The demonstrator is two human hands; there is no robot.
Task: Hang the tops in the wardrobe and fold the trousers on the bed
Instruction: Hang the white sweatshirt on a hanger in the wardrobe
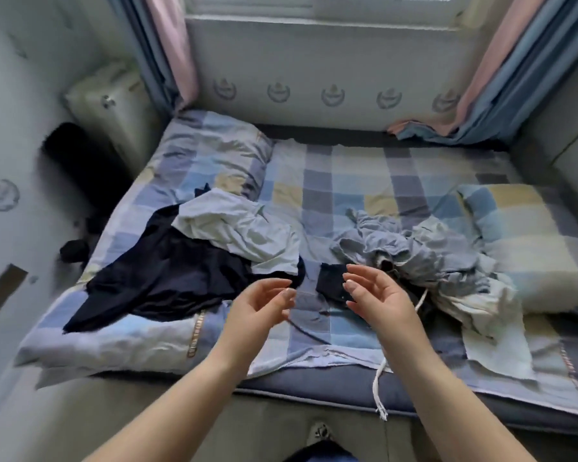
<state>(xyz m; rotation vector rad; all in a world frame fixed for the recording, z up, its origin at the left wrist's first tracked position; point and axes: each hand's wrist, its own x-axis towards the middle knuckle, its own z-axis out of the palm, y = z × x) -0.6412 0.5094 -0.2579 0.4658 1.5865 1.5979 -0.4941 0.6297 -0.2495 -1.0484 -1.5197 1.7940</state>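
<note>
Bed (317,181): checked sheet.
Left hand (264,303): above bed, fingers relaxed, holding nothing.
Right hand (377,295): same, empty.
Navy top (167,278): left on bed.
Grey trousers (401,248): right.

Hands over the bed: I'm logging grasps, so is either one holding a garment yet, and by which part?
Nothing is held. The left hand and right hand hover open above the bed, touching no clothes.

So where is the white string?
In the head view, the white string hangs over the bed's front edge, right of centre, below the right hand and running up towards the crumpled grey-blue clothes.
</note>
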